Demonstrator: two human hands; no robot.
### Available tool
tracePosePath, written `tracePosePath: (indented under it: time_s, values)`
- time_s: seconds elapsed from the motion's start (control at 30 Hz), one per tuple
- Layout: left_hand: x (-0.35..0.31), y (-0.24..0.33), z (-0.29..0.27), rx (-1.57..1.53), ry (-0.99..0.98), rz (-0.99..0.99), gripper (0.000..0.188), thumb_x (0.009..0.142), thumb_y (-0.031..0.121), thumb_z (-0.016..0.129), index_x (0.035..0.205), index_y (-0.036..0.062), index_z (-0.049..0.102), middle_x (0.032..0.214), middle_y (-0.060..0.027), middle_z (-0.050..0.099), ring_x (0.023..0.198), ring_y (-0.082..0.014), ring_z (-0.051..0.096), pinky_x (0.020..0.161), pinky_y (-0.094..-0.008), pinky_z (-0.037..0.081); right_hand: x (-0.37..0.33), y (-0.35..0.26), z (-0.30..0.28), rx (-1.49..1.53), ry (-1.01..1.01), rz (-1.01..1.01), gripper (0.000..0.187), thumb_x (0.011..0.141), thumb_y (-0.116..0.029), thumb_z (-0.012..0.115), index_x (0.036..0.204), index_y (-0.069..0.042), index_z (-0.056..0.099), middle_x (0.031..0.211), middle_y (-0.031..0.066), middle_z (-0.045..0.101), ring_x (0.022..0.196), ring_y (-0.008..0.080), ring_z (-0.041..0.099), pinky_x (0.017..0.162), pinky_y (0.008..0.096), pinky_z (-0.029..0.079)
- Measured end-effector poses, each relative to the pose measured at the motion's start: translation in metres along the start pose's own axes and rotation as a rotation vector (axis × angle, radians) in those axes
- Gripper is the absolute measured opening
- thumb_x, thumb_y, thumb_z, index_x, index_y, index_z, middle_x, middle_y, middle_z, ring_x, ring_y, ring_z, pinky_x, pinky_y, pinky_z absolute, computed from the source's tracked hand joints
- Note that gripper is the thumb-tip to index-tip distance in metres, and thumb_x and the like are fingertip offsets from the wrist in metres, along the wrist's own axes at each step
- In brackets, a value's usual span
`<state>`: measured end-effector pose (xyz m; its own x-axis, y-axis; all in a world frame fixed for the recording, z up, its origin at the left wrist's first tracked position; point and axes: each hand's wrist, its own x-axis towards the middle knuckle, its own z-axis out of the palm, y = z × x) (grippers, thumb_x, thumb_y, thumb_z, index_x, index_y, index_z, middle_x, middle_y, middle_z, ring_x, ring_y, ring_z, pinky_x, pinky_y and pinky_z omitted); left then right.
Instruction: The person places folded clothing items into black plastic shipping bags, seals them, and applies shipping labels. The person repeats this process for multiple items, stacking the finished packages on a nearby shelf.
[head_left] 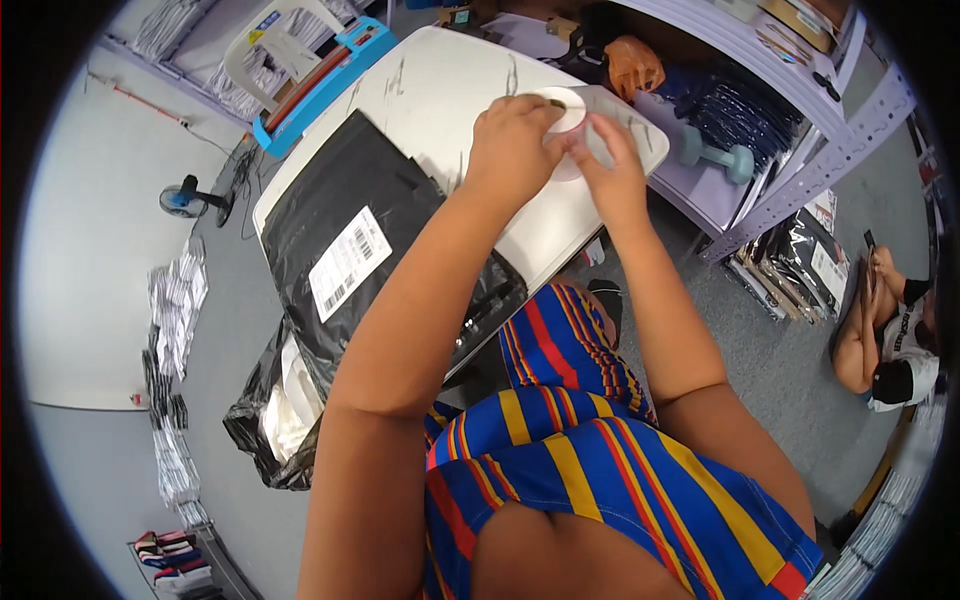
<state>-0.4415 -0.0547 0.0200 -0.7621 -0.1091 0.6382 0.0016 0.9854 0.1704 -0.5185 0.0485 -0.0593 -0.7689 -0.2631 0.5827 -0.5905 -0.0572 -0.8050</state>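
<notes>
A white roll (572,97), of tape or stickers by its look, is held over the far part of a white marbled table (420,90). My left hand (515,145) grips it from the left, its fingers bent over the rim and the core. The right thumb and forefinger close on the roll's near right edge, with the rest of my right hand (612,170) beside it. Both thumbs nearly meet there. Left of my forearms lies a black plastic mailer bag (390,190) bearing a white printed label (350,262).
A black bag with white contents (290,410) hangs by the table's left side. Purple metal shelving (800,165) stands at right, holding a pale green dumbbell (715,155). A blue-and-white chair (325,75) is behind the table. Another person (895,330) sits far right near stacked packages (800,260).
</notes>
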Motion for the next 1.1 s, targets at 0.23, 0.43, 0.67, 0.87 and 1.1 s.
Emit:
tracePosePath:
  time_s: [0.23,0.43,0.67,0.87,1.1]
  values:
    - [0.005,-0.004,0.007,-0.027,-0.063,-0.040,0.023,0.064,0.017,0.066,0.082,0.0029,0.062,0.079,-0.0077,0.059,0.074,-0.0238,0.051,0.067,-0.0321,0.041,0.007,-0.005,-0.002,0.163,-0.077,0.179,0.027,0.069,-0.010,0.063,0.093,0.001,0.058,0.090,0.0123,0.057,0.086,0.0207,0.056,0.076,0.0277,0.042]
    - [0.002,-0.001,0.006,-0.056,-0.096,-0.065,0.021,0.067,0.012,0.062,0.086,0.0026,0.061,0.085,-0.0082,0.058,0.079,-0.0249,0.049,0.071,-0.0322,0.040,0.016,0.002,-0.010,0.319,-0.194,0.307,0.027,0.068,-0.007,0.065,0.093,0.000,0.058,0.090,0.0093,0.058,0.081,0.0154,0.056,0.071,0.0236,0.043]
    - [0.002,-0.005,0.003,-0.082,-0.110,-0.029,0.022,0.068,0.010,0.061,0.089,0.0033,0.060,0.088,-0.0074,0.058,0.083,-0.0254,0.049,0.075,-0.0321,0.040,0.019,0.006,-0.010,0.351,-0.229,0.326,0.026,0.070,-0.008,0.063,0.094,0.000,0.058,0.090,0.0079,0.058,0.080,0.0146,0.056,0.068,0.0238,0.044]
    - [0.000,-0.008,0.003,-0.084,-0.106,-0.041,0.023,0.066,0.009,0.062,0.088,0.0032,0.060,0.088,-0.0070,0.058,0.083,-0.0254,0.050,0.075,-0.0324,0.040,0.017,0.003,-0.010,0.165,-0.188,0.132,0.024,0.072,-0.009,0.060,0.095,-0.001,0.058,0.088,0.0087,0.058,0.078,0.0143,0.056,0.067,0.0226,0.044]
    - [-0.001,-0.012,0.004,-0.116,-0.085,0.009,0.022,0.065,0.006,0.061,0.087,0.0050,0.061,0.089,-0.0076,0.059,0.085,-0.0263,0.052,0.075,-0.0318,0.041,0.021,0.014,-0.017,0.241,-0.230,0.377,0.022,0.075,-0.011,0.058,0.094,0.001,0.058,0.085,0.0061,0.059,0.075,0.0102,0.054,0.067,0.0213,0.042]
